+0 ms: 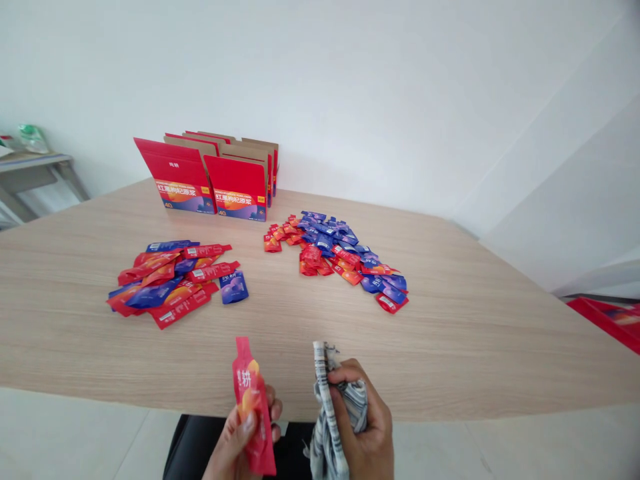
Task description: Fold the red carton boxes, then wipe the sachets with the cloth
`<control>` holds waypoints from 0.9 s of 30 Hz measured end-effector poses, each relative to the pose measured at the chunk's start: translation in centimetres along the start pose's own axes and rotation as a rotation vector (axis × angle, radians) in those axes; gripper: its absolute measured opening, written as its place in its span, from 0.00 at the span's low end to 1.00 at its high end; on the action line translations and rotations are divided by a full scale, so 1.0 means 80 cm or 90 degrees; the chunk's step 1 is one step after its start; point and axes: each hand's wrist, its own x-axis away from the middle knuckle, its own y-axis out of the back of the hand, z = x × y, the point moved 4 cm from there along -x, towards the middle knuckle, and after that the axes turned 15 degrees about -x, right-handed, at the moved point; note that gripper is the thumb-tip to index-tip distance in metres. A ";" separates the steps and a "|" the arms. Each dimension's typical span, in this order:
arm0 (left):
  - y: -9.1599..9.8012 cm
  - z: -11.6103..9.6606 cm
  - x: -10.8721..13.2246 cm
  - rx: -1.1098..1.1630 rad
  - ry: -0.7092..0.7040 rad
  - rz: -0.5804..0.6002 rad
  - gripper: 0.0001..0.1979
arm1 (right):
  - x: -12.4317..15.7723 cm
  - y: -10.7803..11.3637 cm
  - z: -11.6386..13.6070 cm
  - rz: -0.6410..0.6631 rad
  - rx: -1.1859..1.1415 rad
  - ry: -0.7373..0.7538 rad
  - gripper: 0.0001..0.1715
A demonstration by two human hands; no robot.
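Observation:
A red sachet with orange fruit print stands upright in my left hand, pinched between thumb and fingers just over the table's front edge. My right hand is closed around a crumpled grey-and-white striped cloth, which hangs down beside it. Hand and sachet are apart from the cloth. Beyond my left hand lies a heap of red and blue sachets, with one blue sachet at its right side. A second, looser spread of red and blue sachets lies farther back on the right.
Several red cartons with raised flaps stand at the back left of the wooden table, near the white wall. A small side table is at far left. Something red shows at the right edge.

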 end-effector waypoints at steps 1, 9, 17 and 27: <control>0.001 -0.004 -0.002 0.007 -0.002 -0.021 0.17 | 0.000 0.001 0.000 -0.001 0.003 -0.003 0.14; 0.005 -0.028 -0.014 -0.067 -0.019 -0.155 0.24 | 0.001 -0.011 0.007 0.048 0.040 0.048 0.07; 0.006 -0.010 -0.023 -0.169 -0.023 -0.169 0.37 | 0.023 -0.043 -0.002 0.221 0.132 0.127 0.19; -0.007 0.033 -0.020 -0.123 0.045 -0.092 0.31 | 0.009 -0.055 -0.009 0.218 0.259 0.133 0.18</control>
